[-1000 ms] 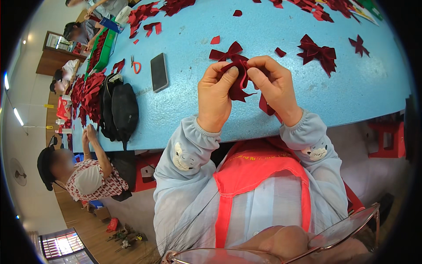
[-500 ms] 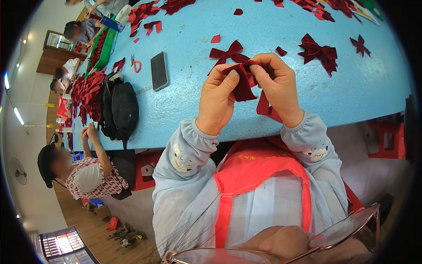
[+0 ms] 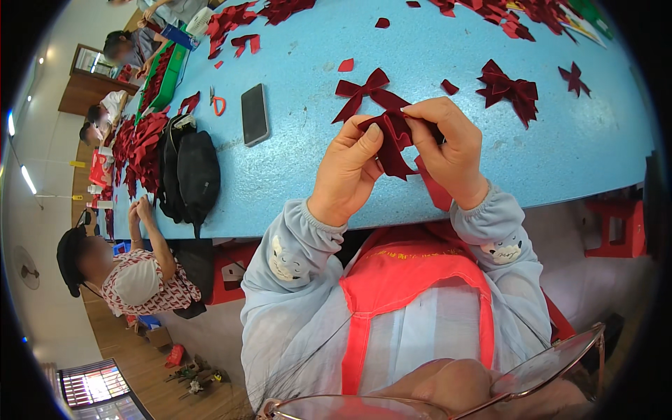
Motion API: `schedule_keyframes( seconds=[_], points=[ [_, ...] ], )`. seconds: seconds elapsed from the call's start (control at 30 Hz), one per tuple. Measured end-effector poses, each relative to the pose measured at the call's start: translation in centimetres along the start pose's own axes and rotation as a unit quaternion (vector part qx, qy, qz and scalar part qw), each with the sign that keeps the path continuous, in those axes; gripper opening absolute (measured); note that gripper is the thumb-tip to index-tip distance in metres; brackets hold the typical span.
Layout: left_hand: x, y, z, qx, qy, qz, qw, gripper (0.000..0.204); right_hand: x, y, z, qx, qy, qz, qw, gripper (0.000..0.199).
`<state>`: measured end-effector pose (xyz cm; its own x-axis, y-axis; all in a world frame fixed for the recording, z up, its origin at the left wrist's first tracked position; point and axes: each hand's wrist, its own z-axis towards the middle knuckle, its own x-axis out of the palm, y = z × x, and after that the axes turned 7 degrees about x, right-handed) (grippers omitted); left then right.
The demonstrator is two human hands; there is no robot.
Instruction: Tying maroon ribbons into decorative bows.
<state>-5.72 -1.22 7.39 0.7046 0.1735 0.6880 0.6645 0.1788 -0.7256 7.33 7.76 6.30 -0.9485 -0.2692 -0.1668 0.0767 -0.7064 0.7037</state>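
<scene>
A blue table (image 3: pixel 294 185), its paint scuffed and speckled, curves across the room, and above its near edge is a ribbon (image 3: pixel 395 143) held up between two hands. The ribbon is deep wine red with a velvety nap, folded into loops at the middle, with a broad tail dropping to a pointed corner. It sits between the fingertips, to the right of the left hand (image 3: pixel 348 171) and to the left of the right hand (image 3: pixel 448 143). The left hand pinches its left part, thumb on top; the right hand pinches the upper right fold between thumb and fingers. A brighter red strip (image 3: pixel 435 187) hangs below the right hand; whether it joins the ribbon cannot be told. Just beyond the fingers lies a finished-looking bow (image 3: pixel 378 78), partly hidden by the held folds. Farther right are a fuller, layered bow (image 3: pixel 507 91) and a small one (image 3: pixel 575 79). To the left lie a dark phone (image 3: pixel 255 114), orange-handled scissors (image 3: pixel 218 105) and a black bag (image 3: pixel 189 171), touching a heap of red pieces (image 3: pixel 142 150). Beyond the bag, a co-worker (image 3: pixel 140 280) in a black hat sits at the table.
</scene>
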Motion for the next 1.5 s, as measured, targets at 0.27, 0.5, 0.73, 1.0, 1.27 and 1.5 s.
schedule_keyframes(
  seconds=[0.27, 0.5, 0.73, 1.0, 1.27, 1.5],
  points=[
    [-0.2, 0.1, 0.0, 0.007, 0.016, 0.009, 1.000, 0.018, -0.4, 0.0, -0.1, -0.003, 0.032, 0.014, 0.999, 0.019],
    [-0.2, -0.1, 0.1, -0.005, 0.010, 0.030, 0.999, 0.018, -0.4, -0.1, -0.3, -0.043, 0.016, -0.016, 0.999, 0.019],
    [-0.5, 0.2, 0.2, 0.000, 0.049, 0.025, 0.998, 0.018, -0.6, 0.0, -0.3, 0.085, 0.020, 0.058, 0.994, 0.017],
    [-0.6, 0.2, -0.1, -0.040, 0.049, 0.006, 0.998, 0.018, -0.8, -1.0, -0.2, -0.131, -0.009, -0.094, 0.987, 0.027],
    [-0.6, -0.6, 0.7, -0.061, 0.024, -0.007, 0.998, 0.018, -2.0, -1.9, 1.3, -0.248, 0.090, -0.129, 0.956, 0.038],
    [-0.6, -0.7, 1.1, -0.051, 0.011, -0.002, 0.999, 0.017, -2.1, -1.8, 1.5, -0.236, 0.126, -0.147, 0.952, 0.038]
  ],
)
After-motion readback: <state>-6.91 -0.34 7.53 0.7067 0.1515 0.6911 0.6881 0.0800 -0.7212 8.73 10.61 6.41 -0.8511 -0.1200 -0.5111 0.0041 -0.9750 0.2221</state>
